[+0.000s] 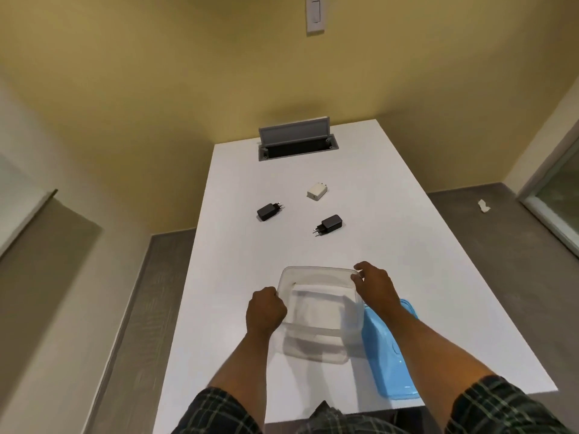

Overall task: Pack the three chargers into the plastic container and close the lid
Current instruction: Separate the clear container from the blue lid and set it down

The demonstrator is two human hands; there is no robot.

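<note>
Both hands grip the clear rectangular plastic container (316, 311): left hand (265, 311) fisted on its left rim; right hand (374, 285) pinching the far right corner. Forearms reach forward over the white desk (407, 261).

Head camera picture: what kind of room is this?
Probably an office or meeting room. A long white table has a flip-up cable box built in, the wall is bare apart from a switch, and a glass door shows at the right.

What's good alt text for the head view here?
Two bare hands grip an empty clear plastic container on a white table: left hand on its left rim, right hand on its far right corner. A blue lid lies just right of it. Farther off, two black chargers and a white charger lie loose.
</note>
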